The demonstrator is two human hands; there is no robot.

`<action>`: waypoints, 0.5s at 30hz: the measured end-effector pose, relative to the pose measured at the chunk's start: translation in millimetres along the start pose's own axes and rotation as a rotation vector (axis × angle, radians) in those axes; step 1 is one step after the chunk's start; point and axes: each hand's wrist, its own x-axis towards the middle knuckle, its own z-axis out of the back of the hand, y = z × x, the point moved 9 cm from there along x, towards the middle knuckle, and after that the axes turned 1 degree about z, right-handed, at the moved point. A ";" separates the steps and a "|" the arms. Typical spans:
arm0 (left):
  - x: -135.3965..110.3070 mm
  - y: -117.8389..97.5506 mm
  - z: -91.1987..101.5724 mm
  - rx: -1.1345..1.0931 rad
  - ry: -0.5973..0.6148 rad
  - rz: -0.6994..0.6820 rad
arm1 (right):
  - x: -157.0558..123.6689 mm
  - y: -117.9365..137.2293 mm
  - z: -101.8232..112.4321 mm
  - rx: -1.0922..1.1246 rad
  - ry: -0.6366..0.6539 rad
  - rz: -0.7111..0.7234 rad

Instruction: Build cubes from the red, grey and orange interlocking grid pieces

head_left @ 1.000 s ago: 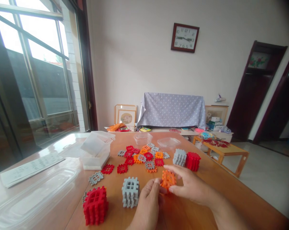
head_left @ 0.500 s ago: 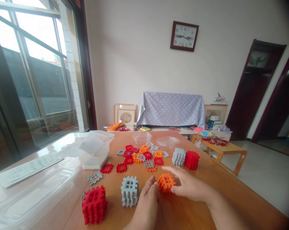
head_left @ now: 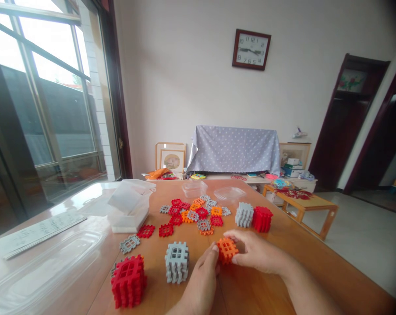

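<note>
An orange cube of interlocking tiles (head_left: 227, 250) is held between both hands just above the wooden table (head_left: 250, 288). My left hand (head_left: 203, 275) presses its left side with fingers closed together. My right hand (head_left: 255, 253) grips its right side and top. A grey cube (head_left: 177, 262) stands just left of my left hand, and a red cube (head_left: 128, 281) stands further left near the front edge. Loose red, orange and grey tiles (head_left: 194, 213) lie scattered behind the hands.
A grey cube (head_left: 244, 214) and a red cube (head_left: 262, 218) stand together at the right. An open clear box (head_left: 129, 210), clear lids (head_left: 230, 194) and a long clear tray (head_left: 43, 271) lie on the table. A printed sheet (head_left: 37, 229) is at the left.
The orange cube dropped from a raised, tilted hold to low over the table. Both hands have closed in tighter on its sides.
</note>
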 end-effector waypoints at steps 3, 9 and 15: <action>-3.7 -7.9 -8.6 0.044 0.080 -0.036 | -0.5 -1.8 0.2 0.019 0.010 -0.003; 8.4 6.3 7.4 0.024 0.007 0.000 | 4.8 -19.7 7.1 0.107 -0.104 -0.077; 23.2 23.9 19.6 0.014 0.004 0.018 | 21.7 -9.2 15.9 0.144 -0.235 -0.057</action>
